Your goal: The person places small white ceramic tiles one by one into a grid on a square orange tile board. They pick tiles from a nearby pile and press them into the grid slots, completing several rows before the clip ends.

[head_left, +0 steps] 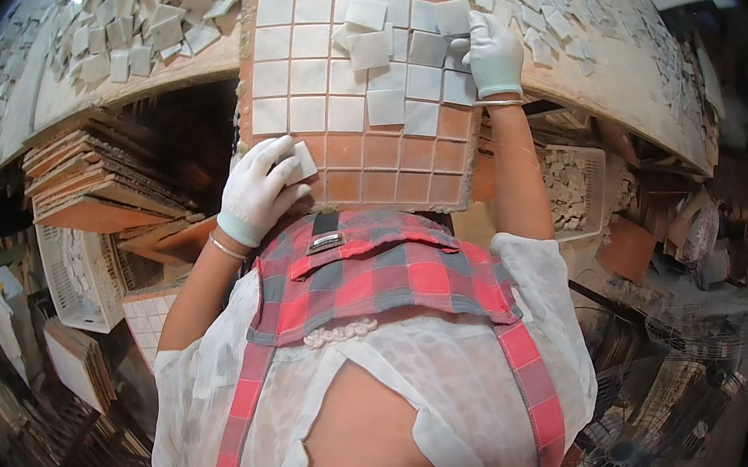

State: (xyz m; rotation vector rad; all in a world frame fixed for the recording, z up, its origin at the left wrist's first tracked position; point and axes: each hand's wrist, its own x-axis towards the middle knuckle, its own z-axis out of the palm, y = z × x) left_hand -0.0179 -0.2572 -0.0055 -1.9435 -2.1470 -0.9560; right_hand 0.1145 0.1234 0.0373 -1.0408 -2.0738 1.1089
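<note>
A square, reddish-brown grid board [381,152] lies before me, its near edge by my apron. White square tiles [273,42] sit in its left columns and much of its far part, while the nearest cells are bare. Several loose tiles [370,49] lie tilted on top near the middle. My left hand [258,185], in a white glove, is closed at the board's near left corner, with a small white tile [305,162] at its fingertips. At the far right corner, my gloved right hand [494,55] pinches the edge of another tile [452,17].
Heaps of loose tiles [146,9] cover the pale worktable [192,63] beyond and beside the board. Stacked boards [104,171] and a white crate [78,278] stand below left. A tile-filled basket [573,187] is at right, with a wire fan [626,451] lower right.
</note>
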